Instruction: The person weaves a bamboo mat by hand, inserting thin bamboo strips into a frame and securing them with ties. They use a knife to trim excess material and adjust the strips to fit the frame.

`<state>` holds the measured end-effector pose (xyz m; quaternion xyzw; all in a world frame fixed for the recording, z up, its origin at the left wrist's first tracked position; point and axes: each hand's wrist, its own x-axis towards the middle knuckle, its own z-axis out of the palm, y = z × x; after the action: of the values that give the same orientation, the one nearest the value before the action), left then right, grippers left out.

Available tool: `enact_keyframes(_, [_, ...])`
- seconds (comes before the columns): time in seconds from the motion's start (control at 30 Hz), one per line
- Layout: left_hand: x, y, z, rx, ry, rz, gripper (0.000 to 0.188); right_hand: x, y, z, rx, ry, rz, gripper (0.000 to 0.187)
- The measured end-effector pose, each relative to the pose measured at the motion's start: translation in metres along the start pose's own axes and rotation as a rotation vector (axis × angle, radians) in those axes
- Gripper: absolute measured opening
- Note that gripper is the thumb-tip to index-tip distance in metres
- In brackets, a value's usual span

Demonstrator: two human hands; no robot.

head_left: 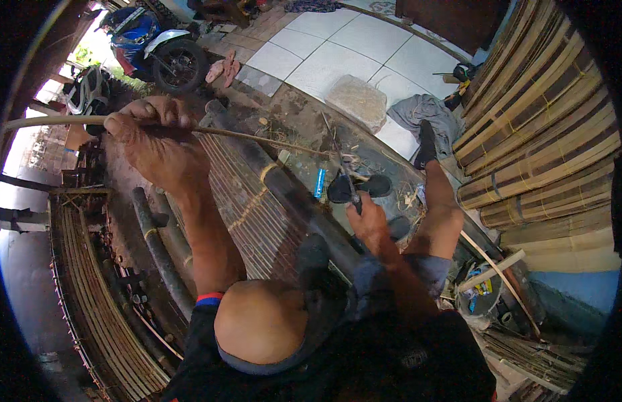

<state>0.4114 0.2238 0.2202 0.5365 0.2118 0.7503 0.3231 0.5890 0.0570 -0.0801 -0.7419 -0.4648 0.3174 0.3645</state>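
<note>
My left hand point(160, 144) is raised at the upper left, its fingers closed around a long, thin bamboo strip point(251, 136). One end of the strip runs out past the left edge; the other slopes down to the middle of the view. In my right hand point(370, 222), lower and near my right leg, the fist is wrapped around the handle of a knife point(344, 166). Its narrow blade points up and away from me. The strip's far end meets or crosses the blade; whether they touch, I cannot tell.
A slatted bamboo panel point(247, 208) lies beside a thick dark pole point(277, 181). Black sandals point(374, 185) and a blue packet point(320, 182) rest among shavings. A stone block point(356, 102) sits on white tiles. Bundled slats point(538, 154) lean at right; a motorcycle point(170, 60) stands behind.
</note>
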Motion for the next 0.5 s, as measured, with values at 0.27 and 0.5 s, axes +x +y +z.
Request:
enact_keyframes(0.27, [-0.025,0.006,0.015,-0.272,-0.126,-0.003,0.052,-0.042,-0.162,-0.055,0.275,-0.172,-0.347,0.034])
enact_keyframes(0.5, [-0.02,0.006,0.005,-0.381,-0.137,-0.052,0.056,-0.013,-0.073,-0.022,0.021,-0.137,-0.363,0.036])
